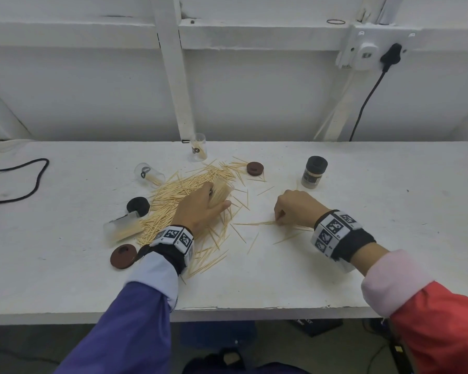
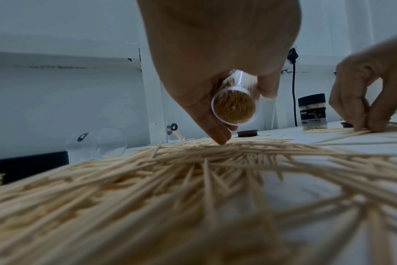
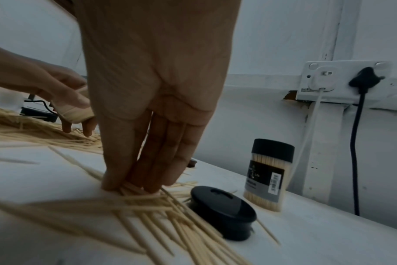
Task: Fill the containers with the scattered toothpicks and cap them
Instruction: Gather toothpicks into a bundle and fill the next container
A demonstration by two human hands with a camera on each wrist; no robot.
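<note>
In the left hand [image 2: 215, 59], a toothpick-packed container [image 2: 234, 107].

Left hand [image 1: 200, 209] palm down, wrist low, thumb and fingers curled round a clear toothpick container [image 2: 234, 109], fingertips [image 2: 220, 138] pointing downward. Right hand [image 1: 295, 207] knuckles up, fingers [image 3: 161, 161] straight and together, tips pressed down beside the thumb. Both forearms sleeved, banded wrists.
</note>
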